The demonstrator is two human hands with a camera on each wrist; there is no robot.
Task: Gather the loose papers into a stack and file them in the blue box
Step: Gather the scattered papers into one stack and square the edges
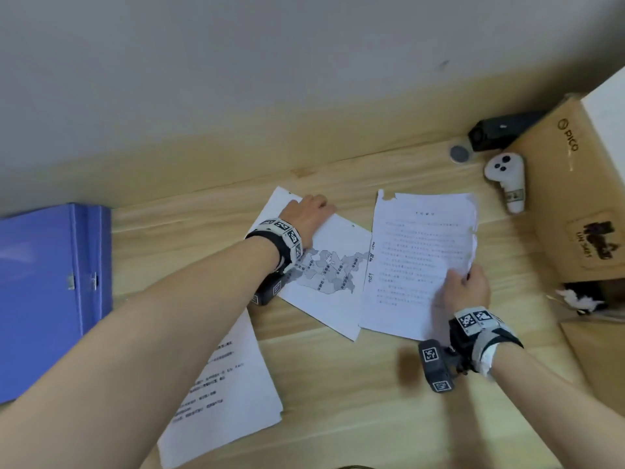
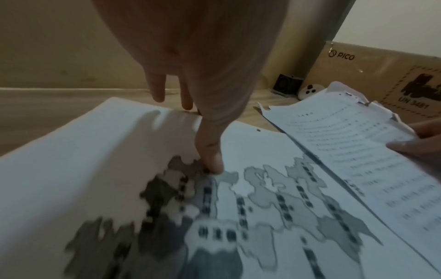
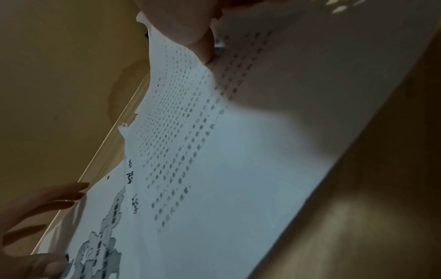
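The right hand (image 1: 468,287) pinches the right edge of a printed text sheet (image 1: 419,262), thumb on top and fingers curled underneath, so that side lifts off the wooden desk (image 1: 355,384) while the sheet's left edge overlaps the paper beside it. Its top corners are torn. The left hand (image 1: 309,211) lies across the far edge of a map sheet (image 1: 328,275): in the left wrist view the thumb presses down on the printed map and the straight fingers reach past the far edge of the paper, pinning it rather than gripping it.

Nearer the person, under the left forearm, a third sheet of text (image 1: 230,384) lies flat and apart from the other two; it looks to be more than one page, though I can't be sure. The blue box (image 1: 50,292) sits at the left of the desk, well apart from the papers, closed with its clasp showing.

By my reading the job has barely begun. No stack exists yet; at most two sheets are being brought together. The near sheet still has to be collected, the edges squared, the box opened and the stack put in.

At the far right stand a cardboard PICO carton (image 1: 575,198), a white controller (image 1: 507,181) and a small black device (image 1: 497,130).
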